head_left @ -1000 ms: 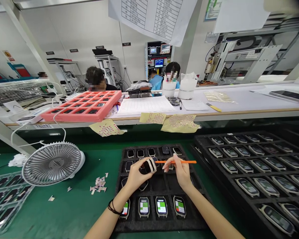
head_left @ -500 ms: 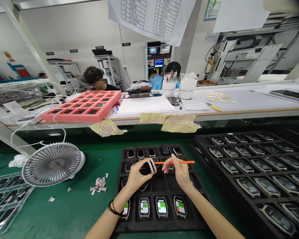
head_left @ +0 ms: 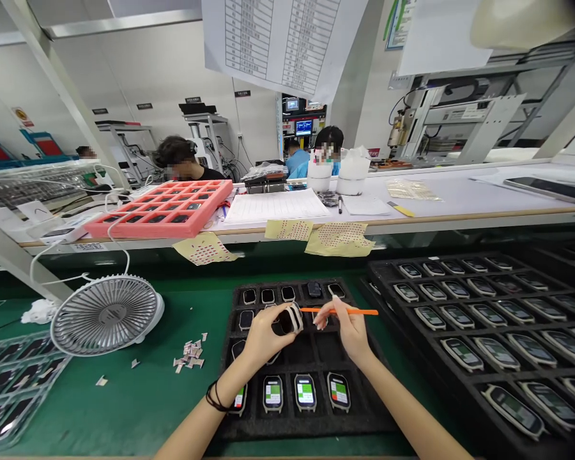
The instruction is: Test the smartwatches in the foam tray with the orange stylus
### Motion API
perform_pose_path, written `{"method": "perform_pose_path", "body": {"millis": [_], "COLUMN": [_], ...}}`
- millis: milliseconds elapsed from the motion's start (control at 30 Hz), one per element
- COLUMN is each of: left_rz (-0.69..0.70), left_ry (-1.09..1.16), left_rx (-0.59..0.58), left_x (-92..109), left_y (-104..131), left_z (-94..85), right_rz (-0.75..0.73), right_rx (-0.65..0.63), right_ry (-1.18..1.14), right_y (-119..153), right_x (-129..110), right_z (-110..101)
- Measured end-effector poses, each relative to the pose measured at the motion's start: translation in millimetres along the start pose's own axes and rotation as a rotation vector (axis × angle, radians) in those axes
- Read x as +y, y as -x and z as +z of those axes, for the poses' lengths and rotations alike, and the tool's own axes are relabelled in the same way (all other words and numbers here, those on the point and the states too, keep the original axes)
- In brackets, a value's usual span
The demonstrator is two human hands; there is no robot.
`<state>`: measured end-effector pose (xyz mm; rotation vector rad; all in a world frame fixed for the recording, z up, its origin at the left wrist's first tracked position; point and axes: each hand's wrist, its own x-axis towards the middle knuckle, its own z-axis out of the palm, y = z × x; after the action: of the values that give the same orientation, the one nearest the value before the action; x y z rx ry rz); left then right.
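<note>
Above the black foam tray (head_left: 249, 427), my left hand (head_left: 264, 333) is closed around a smartwatch case (head_left: 294, 317), tilted so its pale edge faces right. Fingers hide part of its dark face. My right hand (head_left: 347, 326) pinches a thin orange stick (head_left: 364, 312), whose left end meets or nearly meets the edge of the watch; actual contact is too small to make out. Below the hands, the tray's front row holds watches with lit screens, such as a watch (head_left: 305, 391) showing green and white blocks. Watches with dark screens (head_left: 288, 294) fill the back row.
More black foam trays of watches (head_left: 464, 354) stand at the right. A grey fan (head_left: 106, 316), small loose tabs (head_left: 189, 356) and a clear tray (head_left: 9, 390) lie left. A shelf ahead carries a pink foam tray (head_left: 191, 229) and papers (head_left: 278, 206). Several people sit beyond.
The view has shifted slightly, moving the trays a little to the left in it. Both hands keep their grips, and the orange stick stays at the watch's edge.
</note>
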<state>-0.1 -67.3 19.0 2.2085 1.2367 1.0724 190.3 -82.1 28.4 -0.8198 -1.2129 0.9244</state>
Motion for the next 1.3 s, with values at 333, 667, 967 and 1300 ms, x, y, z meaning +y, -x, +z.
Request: {"method": "perform_pose_path", "body": {"millis": [333,667,967,1300], "left_rz": [0.074,0.306,0.267,-0.177], "left_ry": [-0.223,-0.501,-0.526,-0.505], "left_rx": [-0.403,-0.379,-0.454,-0.429], "left_x": [34.1,-22.1,-7.6,-6.7], "left_y": [-19.7,14.3,46.3,128.6], "left_z": [48.8,38.9,-19.2,-79.6], "right_rz": [0.076,0.216,0.262,0.321], "right_rx": [0.071,-0.035,-0.049,-0.143], "right_ry": [0.87,1.328,1.167,0.701], "right_y": [21.1,28.2,32.3,29.9], "right_x": [5.7,10.8,15.9,32.7], "right_z": [-70.1,-66.9,-67.8,-74.6]}}
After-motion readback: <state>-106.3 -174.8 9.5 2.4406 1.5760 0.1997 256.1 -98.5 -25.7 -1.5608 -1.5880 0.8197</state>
